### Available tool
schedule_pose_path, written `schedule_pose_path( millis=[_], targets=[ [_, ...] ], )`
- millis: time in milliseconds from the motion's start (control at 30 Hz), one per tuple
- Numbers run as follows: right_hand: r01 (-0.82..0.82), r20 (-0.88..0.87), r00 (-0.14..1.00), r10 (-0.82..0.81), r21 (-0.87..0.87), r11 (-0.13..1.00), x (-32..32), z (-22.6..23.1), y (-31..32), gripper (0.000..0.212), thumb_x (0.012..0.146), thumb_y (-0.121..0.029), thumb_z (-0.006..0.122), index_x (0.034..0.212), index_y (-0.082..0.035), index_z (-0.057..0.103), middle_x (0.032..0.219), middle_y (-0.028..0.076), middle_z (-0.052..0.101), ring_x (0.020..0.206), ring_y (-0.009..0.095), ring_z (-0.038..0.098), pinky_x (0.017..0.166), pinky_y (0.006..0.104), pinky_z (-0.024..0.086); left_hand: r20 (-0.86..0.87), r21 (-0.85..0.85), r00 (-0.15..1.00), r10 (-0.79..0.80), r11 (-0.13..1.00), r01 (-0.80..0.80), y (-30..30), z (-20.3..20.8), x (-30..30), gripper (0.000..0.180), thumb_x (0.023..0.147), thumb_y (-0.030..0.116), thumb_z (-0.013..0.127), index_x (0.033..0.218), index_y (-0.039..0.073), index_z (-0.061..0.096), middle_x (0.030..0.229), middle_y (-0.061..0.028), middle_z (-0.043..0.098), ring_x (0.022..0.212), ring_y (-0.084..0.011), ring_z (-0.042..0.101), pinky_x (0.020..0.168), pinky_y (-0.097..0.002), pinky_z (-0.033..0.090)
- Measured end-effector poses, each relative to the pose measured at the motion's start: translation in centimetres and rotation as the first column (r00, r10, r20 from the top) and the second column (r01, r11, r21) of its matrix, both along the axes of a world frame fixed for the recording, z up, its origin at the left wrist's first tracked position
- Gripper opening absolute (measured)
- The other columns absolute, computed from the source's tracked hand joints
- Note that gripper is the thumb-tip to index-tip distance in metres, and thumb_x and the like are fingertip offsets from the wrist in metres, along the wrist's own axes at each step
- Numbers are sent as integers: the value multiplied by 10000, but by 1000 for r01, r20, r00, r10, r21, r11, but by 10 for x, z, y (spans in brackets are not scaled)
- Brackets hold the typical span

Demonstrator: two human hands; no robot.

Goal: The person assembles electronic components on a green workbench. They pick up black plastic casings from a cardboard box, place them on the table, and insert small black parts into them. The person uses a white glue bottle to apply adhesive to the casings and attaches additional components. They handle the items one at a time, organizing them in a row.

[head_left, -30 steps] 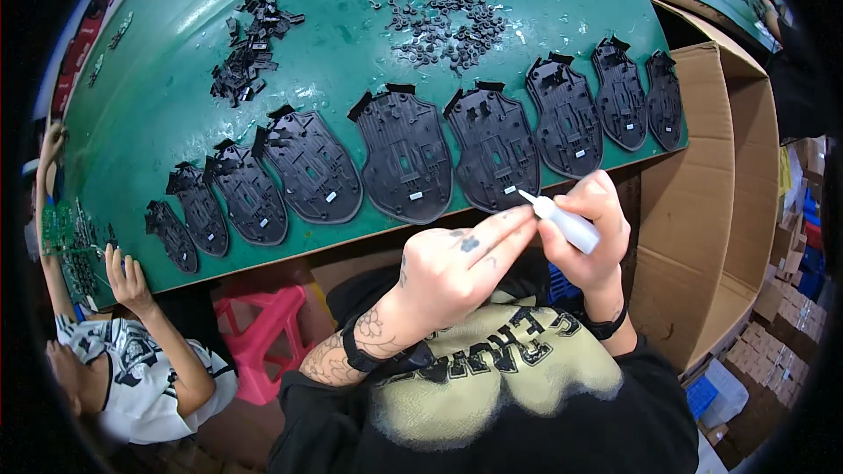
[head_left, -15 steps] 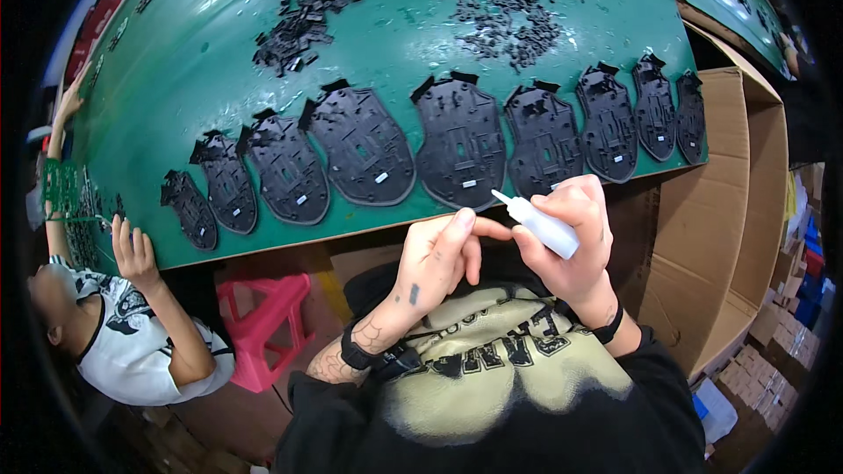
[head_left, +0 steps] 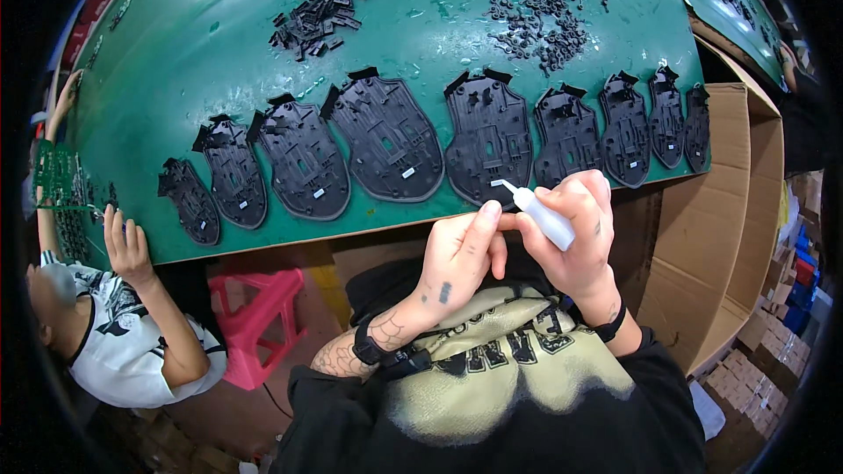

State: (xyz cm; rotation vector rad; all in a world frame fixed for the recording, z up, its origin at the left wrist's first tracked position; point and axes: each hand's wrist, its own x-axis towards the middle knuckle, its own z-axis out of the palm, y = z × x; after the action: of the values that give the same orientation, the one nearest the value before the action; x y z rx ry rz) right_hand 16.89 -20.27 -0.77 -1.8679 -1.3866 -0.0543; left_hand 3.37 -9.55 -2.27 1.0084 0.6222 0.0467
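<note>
My right hand (head_left: 581, 224) is wrapped round a small white squeeze bottle (head_left: 550, 221). The bottle is tilted, its thin nozzle pointing up and left toward the table. Close beside it is my left hand (head_left: 463, 250), its thumb laid against the bent index finger and the other fingers curled. Whether anything is pinched there is hidden. Both hands are just in front of the table edge. Beyond them lies a black plastic shell (head_left: 488, 136) with a small white label near its lower end. Another black shell (head_left: 566, 136) is partly covered by my right hand.
More black shells (head_left: 391, 139) continue the row along the green table's (head_left: 219, 70) edge. Piles of small black parts (head_left: 329, 9) and black ring-like pieces (head_left: 544, 26) lie farther back. An open cardboard box (head_left: 702, 228) stands right. At left are a pink stool (head_left: 255, 316) and another person (head_left: 132, 325).
The view has shifted, so the shells and piles appear farther right. My left hand has come slightly closer to the right hand, which still grips the bottle.
</note>
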Motion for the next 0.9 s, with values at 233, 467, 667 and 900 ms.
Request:
schedule_pose_path(
  millis=[233, 467, 667, 900],
  targets=[
    [-3, 5, 1000, 3, -21, 1000, -1, 2, 0, 439, 644, -81, 820, 1022, -52, 599, 789, 61, 591, 731, 264, 539, 673, 393, 390, 51, 36, 999, 9, 999, -11, 0, -4, 1, 535, 1072, 372, 337, 1006, -16, 700, 546, -26, 560, 397, -26, 382, 396, -189, 297],
    [22, -146, 989, -6, 108, 994, -4, 2, 5, 410, 666, -38, 795, 1023, -43, 593, 813, 82, 596, 750, 266, 535, 701, 380, 433, 116, 300, 986, -121, 951, 81, 12, 4, -13, 452, 1061, 262, 357, 1093, -23, 706, 544, -21, 548, 469, -60, 476, 494, -241, 399],
    [-37, -122, 991, 45, 65, 997, -16, 8, 28, 440, 647, -26, 774, 1053, -27, 606, 832, 87, 599, 772, 276, 544, 714, 390, 438, 227, 866, 973, -39, 465, -184, 39, 17, -43, 374, 924, 124, 501, 1226, -52, 634, 512, -7, 511, 451, -104, 541, 484, -268, 433],
    [-107, -58, 993, 107, 14, 994, -26, 7, 58, 413, 645, -58, 780, 1024, -27, 616, 835, 87, 590, 765, 287, 546, 686, 399, 422, 44, 941, 995, 90, 331, -72, 42, 11, -51, 419, 859, 112, 653, 1260, -7, 627, 570, -54, 604, 392, -147, 520, 438, -302, 419]
  ],
)
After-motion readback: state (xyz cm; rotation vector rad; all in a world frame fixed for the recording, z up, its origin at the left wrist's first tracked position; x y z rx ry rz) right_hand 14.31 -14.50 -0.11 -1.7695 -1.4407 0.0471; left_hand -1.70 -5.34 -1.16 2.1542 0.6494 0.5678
